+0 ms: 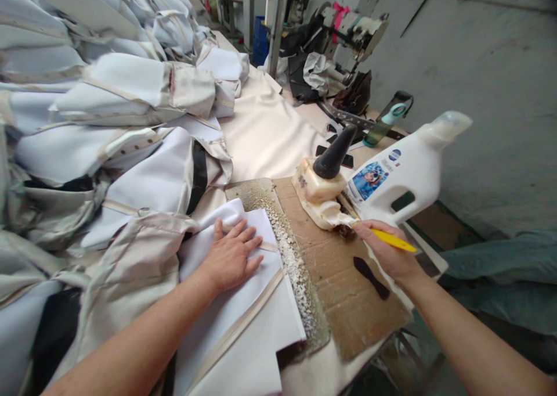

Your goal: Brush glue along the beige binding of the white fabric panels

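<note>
Five fingers (237,236) on fabric (235,338), others (369,233) around spatula (394,240)

Bare forearms (130,344); pale blue trousers (500,274), seemingly denim, blurred.

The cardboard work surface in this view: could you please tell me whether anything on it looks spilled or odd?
Yes: a crust of white crumbs runs along the cardboard's left edge, near the left hand, like dried spilled residue. A dark smear also marks the cardboard, below the right hand.

Left hand (230,262) splayed flat, palm down, right hand (385,251) curled closed
</note>
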Tool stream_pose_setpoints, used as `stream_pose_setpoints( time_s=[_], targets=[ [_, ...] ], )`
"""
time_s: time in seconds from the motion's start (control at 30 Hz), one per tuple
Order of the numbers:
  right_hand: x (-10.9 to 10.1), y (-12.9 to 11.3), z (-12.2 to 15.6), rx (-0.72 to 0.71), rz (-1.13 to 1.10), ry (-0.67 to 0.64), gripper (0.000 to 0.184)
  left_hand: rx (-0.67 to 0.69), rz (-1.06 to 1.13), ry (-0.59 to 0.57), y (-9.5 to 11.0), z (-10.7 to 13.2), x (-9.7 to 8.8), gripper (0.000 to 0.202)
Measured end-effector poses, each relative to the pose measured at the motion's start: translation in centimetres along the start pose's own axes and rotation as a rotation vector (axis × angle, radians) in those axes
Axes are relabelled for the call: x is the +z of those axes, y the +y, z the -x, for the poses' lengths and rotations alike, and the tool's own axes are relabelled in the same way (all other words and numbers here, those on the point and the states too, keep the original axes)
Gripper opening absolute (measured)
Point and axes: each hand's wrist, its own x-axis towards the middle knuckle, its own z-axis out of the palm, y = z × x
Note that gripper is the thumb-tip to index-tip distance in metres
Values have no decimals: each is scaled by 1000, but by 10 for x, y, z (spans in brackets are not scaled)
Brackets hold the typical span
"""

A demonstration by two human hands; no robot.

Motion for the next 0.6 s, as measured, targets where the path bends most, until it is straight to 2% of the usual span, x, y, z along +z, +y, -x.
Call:
stream_pose_setpoints(
  time_s=[0.07,0.23,0.37,0.53,0.6],
  targets=[
    [5,0,-4,-14,2,57,28,-2,-1,-2,0,0,0,42],
    [7,3,-3,44,89,3,22,-12,7,-16,1,1,-1,42],
    [3,-2,-2,20,102,51,25,-19,15,-32,3,2,-1,43],
    [-1,-8,4,-59,239,-73,23,-24,44,-13,2,3,2,44],
    [4,-20,5,-59,234,-56,22,-19,52,-7,2,3,4,44]
  ],
)
